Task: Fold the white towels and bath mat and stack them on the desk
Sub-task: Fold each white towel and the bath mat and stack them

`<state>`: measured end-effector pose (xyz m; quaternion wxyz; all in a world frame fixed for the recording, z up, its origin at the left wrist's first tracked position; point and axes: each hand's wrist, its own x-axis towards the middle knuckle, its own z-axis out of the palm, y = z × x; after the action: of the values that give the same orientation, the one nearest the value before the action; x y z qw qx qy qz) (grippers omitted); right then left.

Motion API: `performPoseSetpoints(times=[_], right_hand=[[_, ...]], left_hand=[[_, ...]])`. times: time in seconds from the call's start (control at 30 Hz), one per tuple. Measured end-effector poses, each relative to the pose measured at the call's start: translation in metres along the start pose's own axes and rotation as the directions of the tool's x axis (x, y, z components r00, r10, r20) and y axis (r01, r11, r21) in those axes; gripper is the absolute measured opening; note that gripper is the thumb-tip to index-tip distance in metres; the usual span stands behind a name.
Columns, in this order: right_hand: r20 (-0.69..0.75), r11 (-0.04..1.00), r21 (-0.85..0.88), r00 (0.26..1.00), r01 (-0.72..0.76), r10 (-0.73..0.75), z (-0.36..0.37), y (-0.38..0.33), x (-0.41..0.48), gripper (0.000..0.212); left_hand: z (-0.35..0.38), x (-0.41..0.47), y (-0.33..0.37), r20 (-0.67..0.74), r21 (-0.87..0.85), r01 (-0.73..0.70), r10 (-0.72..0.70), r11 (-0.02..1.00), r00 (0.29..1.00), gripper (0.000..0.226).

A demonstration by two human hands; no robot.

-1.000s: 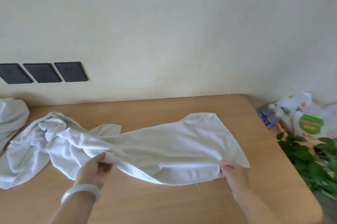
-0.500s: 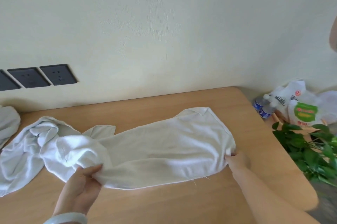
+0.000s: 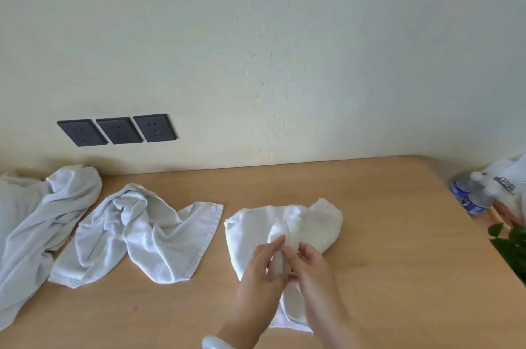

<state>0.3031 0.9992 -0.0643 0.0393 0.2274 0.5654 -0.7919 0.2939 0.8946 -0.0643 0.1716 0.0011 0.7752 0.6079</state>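
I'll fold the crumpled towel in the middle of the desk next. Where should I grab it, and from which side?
Probably the middle towel by its hemmed right end, coming from the right. That end lies flat on the desk with edge and corners showing; the left part is bunched in twists.

We see three dark sockets (image 3: 116, 131) in a row on the pale wall (image 3: 284, 50), above the far left edge of the desk (image 3: 384, 235). Past its right edge stand water bottles (image 3: 466, 198) with blue labels, just beside a white plastic bag (image 3: 509, 186). Nearer us, green plant leaves (image 3: 512, 246) show.
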Motion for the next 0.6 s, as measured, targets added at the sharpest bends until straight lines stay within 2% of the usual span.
performPoseSetpoints(times=[0.07,0.13,0.17,0.23,0.33,0.4,0.5,0.6], right_hand=[[-0.006,0.999,0.046,1.000,-0.028,0.028,-0.005,0.002,-0.003,0.015],[-0.032,0.999,-0.012,0.999,-0.029,0.029,-0.009,0.003,-0.003,0.016],[-0.026,0.998,-0.049,0.999,-0.028,0.027,-0.009,0.003,-0.003,0.018],[0.037,0.995,-0.103,0.999,-0.014,0.018,-0.010,0.002,-0.005,0.023],[0.159,0.996,-0.087,0.986,-0.026,0.039,-0.011,0.001,-0.007,0.032],[0.215,0.993,0.066,0.973,-0.095,0.079,-0.010,0.002,-0.007,0.035],[0.281,0.890,0.390,0.951,-0.234,0.127,-0.005,-0.007,-0.012,0.025],[0.290,0.835,0.489,0.950,-0.252,0.117,-0.006,-0.013,-0.014,0.027]], left_hand=[[-0.003,-0.003,-0.004,-0.031,-0.004,0.006,-0.006,1.000,1.000,0.044],[-0.008,-0.003,-0.004,-0.063,-0.150,0.094,-0.105,0.984,0.992,0.056],[-0.011,-0.002,-0.001,-0.054,-0.301,0.182,-0.207,0.936,0.977,0.055],[-0.019,0.001,0.004,0.062,-0.538,0.304,-0.322,0.786,0.945,0.048],[-0.030,0.007,0.012,0.092,-0.641,0.314,-0.336,0.700,0.937,0.044],[-0.030,0.011,0.014,0.017,-0.648,0.259,-0.327,0.716,0.945,0.038],[-0.025,0.006,0.019,0.008,-0.603,0.200,-0.245,0.772,0.969,0.036],[-0.021,-0.002,0.028,0.051,-0.602,0.172,-0.177,0.780,0.983,0.030]])
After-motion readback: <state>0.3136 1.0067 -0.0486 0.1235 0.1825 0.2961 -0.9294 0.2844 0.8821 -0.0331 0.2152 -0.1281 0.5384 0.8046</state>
